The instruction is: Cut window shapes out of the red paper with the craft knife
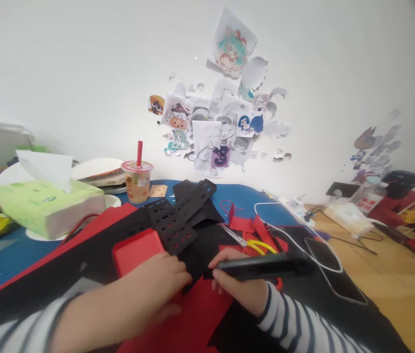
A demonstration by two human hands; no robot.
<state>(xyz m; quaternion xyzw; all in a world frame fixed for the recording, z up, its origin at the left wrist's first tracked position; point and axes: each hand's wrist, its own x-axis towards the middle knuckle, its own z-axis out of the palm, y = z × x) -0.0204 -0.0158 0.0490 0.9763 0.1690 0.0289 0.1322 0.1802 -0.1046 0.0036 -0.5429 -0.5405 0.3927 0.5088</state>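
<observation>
Black tool [258, 267] lies pinched between the right fingers [228, 284]

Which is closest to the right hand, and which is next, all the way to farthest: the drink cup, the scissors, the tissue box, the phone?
From the right hand, in the head view:
1. Scissors, just beyond it.
2. Phone, to its right.
3. Drink cup, far left.
4. Tissue box, even farther left.

Bare left hand [163, 279] curls, back upward; bare right hand [246, 291], farther right, pinches; both sleeves [299, 318] striped white and navy.
</observation>
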